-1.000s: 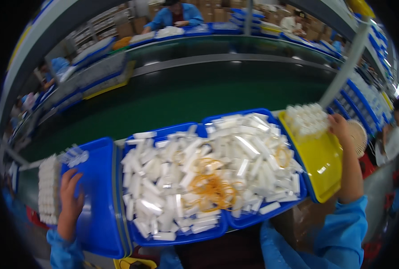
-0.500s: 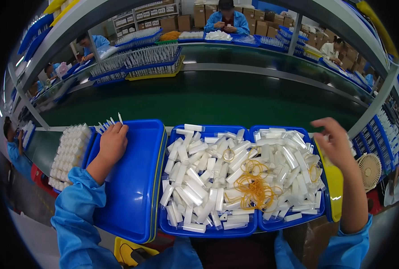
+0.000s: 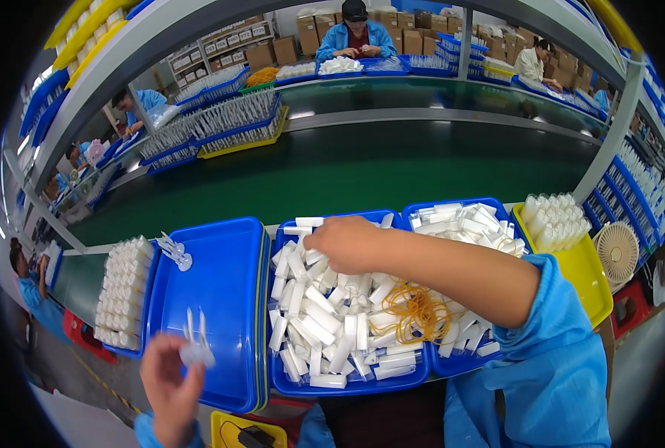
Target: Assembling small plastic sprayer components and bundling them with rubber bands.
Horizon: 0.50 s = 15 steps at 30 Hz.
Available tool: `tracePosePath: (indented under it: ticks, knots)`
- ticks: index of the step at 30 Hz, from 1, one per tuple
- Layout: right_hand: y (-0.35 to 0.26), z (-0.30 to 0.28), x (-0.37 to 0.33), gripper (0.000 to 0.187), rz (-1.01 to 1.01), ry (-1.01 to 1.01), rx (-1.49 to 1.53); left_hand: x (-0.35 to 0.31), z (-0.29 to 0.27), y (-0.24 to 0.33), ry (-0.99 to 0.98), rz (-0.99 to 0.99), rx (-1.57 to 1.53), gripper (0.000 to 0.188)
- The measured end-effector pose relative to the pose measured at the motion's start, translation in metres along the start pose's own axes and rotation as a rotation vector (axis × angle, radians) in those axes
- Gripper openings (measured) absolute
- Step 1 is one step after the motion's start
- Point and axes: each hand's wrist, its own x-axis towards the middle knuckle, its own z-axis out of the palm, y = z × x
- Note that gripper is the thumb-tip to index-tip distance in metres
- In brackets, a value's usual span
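Low over the front of the blue tray point(image 3: 228, 299) at left, my left hand point(image 3: 170, 384) pinches a white plastic piece point(image 3: 197, 351) with a round base and thin upright prongs. A similar pronged piece point(image 3: 176, 252) stands at the back of that tray. My right hand point(image 3: 351, 245) reaches across to the back of the middle tray, fingers curled down among small flat white pieces with clear plastic ends point(image 3: 325, 299). Whatever its fingertips hold is hidden. My right forearm crosses part of the right tray of the same pieces. Yellow rubber bands point(image 3: 414, 308) lie in a tangle on them.
White bottle-like pieces point(image 3: 127, 287) fill a tray at far left. More stand in a yellow tray point(image 3: 582, 276) at right, beside a beige fan point(image 3: 617, 252). A green conveyor belt point(image 3: 347, 160) runs behind the trays. Metal frame posts rise either side; several people sit beyond.
My left hand has come from the back of the left tray toward its front, now with a pronged piece. My right hand has swung left from beyond the right tray to the middle tray.
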Motion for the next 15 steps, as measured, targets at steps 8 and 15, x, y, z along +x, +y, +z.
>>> tracePosePath:
  ticks: [8,15]
  knots:
    - [-0.022,0.021,0.032,0.029,-0.001,-0.115,-0.088,-0.06,0.08,0.026,0.185,-0.319,-0.697,0.028]
    - [-0.047,-0.029,-0.036,0.064,0.223,0.042,0.625,-0.065,0.121,0.006,-0.012,-0.071,-0.664,0.024]
